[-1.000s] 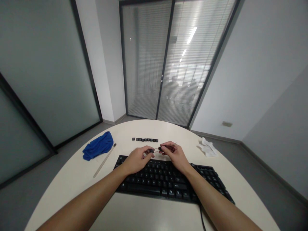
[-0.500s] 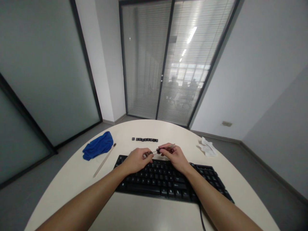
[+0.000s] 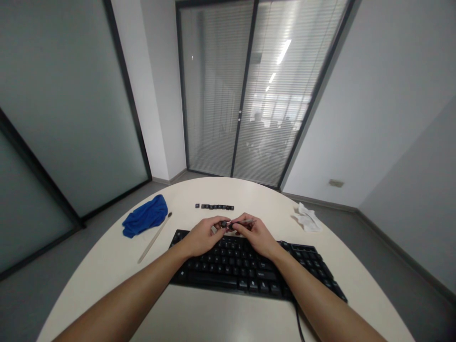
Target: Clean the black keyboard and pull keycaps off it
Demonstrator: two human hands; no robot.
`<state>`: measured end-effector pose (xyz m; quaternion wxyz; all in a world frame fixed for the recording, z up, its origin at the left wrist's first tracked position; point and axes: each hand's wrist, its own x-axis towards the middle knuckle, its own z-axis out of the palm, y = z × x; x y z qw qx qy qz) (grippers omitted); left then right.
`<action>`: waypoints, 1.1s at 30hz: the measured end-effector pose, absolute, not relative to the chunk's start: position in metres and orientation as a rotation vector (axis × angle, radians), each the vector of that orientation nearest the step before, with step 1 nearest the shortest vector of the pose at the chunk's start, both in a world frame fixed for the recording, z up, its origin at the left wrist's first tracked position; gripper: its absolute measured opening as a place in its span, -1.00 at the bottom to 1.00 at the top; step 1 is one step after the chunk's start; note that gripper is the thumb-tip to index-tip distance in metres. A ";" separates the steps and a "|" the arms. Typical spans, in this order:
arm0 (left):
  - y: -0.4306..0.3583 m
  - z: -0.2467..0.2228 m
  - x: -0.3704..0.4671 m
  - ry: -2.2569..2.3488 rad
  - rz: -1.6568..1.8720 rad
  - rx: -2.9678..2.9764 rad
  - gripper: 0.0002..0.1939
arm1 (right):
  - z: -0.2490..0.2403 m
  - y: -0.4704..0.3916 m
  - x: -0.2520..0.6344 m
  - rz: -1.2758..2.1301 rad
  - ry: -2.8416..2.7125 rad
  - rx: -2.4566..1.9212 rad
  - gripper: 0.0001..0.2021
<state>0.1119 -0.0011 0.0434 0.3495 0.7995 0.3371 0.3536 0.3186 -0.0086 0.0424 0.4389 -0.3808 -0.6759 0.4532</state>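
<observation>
Above the back edge of a black keyboard point(image 3: 228, 268), my two hands meet. My left hand point(image 3: 204, 236) has its fingers pinched round a small black keycap point(image 3: 223, 223). Fingers of my right hand point(image 3: 255, 233) close on a thin tool point(image 3: 245, 222), whose handle sticks out to the right. A second small dark piece shows between the fingertips, too small to name. Behind the hands, several black keycaps point(image 3: 214, 206) lie in a row on the white table point(image 3: 213, 187).
A blue cloth point(image 3: 145, 216) lies at the left, with a long thin brush point(image 3: 154, 240) beside it. At the right is a crumpled white tissue point(image 3: 307, 218). The keyboard cable point(image 3: 298, 320) runs towards the front edge.
My hands have come closer together, and my right hand has shifted left. The keycap in my left hand now shows more clearly, while the tool's shaft between the hands is less visible.
</observation>
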 end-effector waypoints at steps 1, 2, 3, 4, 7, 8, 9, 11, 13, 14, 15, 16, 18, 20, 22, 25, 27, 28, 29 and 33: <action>0.000 0.043 0.112 0.868 0.920 2.032 -0.72 | 0.043 -0.009 0.318 1.135 -1.685 -0.947 -0.71; 0.001 0.042 0.112 0.861 0.923 1.992 -0.72 | 0.044 -0.010 0.318 1.147 -1.691 -0.938 -0.71; 0.002 0.040 0.112 0.857 0.931 1.952 -0.71 | 0.046 -0.011 0.317 1.155 -1.697 -0.922 -0.71; 0.004 0.038 0.112 0.861 0.938 1.913 -0.70 | 0.047 -0.011 0.317 1.149 -1.698 -0.905 -0.71; 0.010 0.032 0.112 0.896 0.959 1.791 -0.63 | 0.048 -0.010 0.318 1.022 -1.678 -0.896 -0.68; 0.011 0.031 0.112 0.903 0.962 1.748 -0.61 | 0.047 -0.009 0.319 0.954 -1.662 -0.906 -0.66; 0.011 0.031 0.112 0.903 0.961 1.708 -0.61 | 0.046 -0.008 0.320 0.884 -1.650 -0.921 -0.64; 0.011 0.031 0.112 0.878 0.953 1.660 -0.63 | 0.043 -0.007 0.322 0.762 -1.641 -0.956 -0.62; 0.009 0.032 0.112 0.837 0.939 1.649 -0.67 | 0.042 -0.008 0.323 0.685 -1.677 -1.008 -0.61; 0.009 0.032 0.112 0.816 0.932 1.652 -0.69 | 0.042 -0.010 0.322 0.657 -1.712 -1.036 -0.62; 0.008 0.033 0.111 0.800 0.927 1.661 -0.71 | 0.042 -0.011 0.321 0.638 -1.755 -1.055 -0.64; 0.007 0.033 0.111 0.790 0.922 1.676 -0.72 | 0.043 -0.013 0.320 0.625 -1.801 -1.066 -0.66; 0.005 0.035 0.111 0.791 0.910 1.723 -0.73 | 0.044 -0.016 0.317 0.605 -1.887 -1.072 -0.71; 0.003 0.037 0.110 0.790 0.889 1.775 -0.73 | 0.045 -0.018 0.315 0.589 -1.951 -1.081 -0.74; 0.001 0.039 0.110 0.773 0.865 1.790 -0.75 | 0.044 -0.017 0.313 0.568 -1.999 -1.097 -0.76; 0.000 0.038 0.111 0.741 0.835 1.757 -0.77 | 0.042 -0.016 0.314 0.525 -2.030 -1.109 -0.78; 0.000 0.036 0.112 0.729 0.827 1.747 -0.77 | 0.041 -0.017 0.314 0.499 -2.039 -1.124 -0.79; 0.001 0.035 0.112 0.727 0.826 1.749 -0.77 | 0.041 -0.017 0.314 0.488 -2.049 -1.132 -0.80; 0.002 0.033 0.112 0.727 0.828 1.755 -0.78 | 0.042 -0.018 0.313 0.479 -2.061 -1.141 -0.80; 0.003 0.031 0.112 0.801 0.850 1.821 -0.78 | 0.045 -0.020 0.312 0.458 -2.064 -1.211 -0.79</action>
